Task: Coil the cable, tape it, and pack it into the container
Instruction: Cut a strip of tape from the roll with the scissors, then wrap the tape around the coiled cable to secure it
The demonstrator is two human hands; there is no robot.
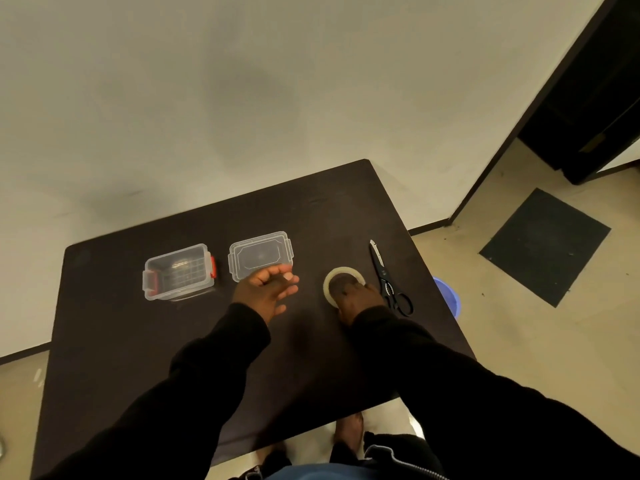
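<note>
A clear plastic container with red latches stands open on the dark table, left of centre. Something dark shows through its walls; I cannot tell if it is the cable. Its clear lid lies flat just to the right. My left hand hovers at the lid's near edge, fingers spread and holding nothing. A roll of clear tape lies flat further right. My right hand covers the roll's near side, with its fingers curled over the rim. No loose cable shows on the table.
Black scissors lie to the right of the tape, blades pointing away from me. A blue bucket peeks out past the table's right edge. A dark floor mat lies on the floor to the right. A wall runs behind the table.
</note>
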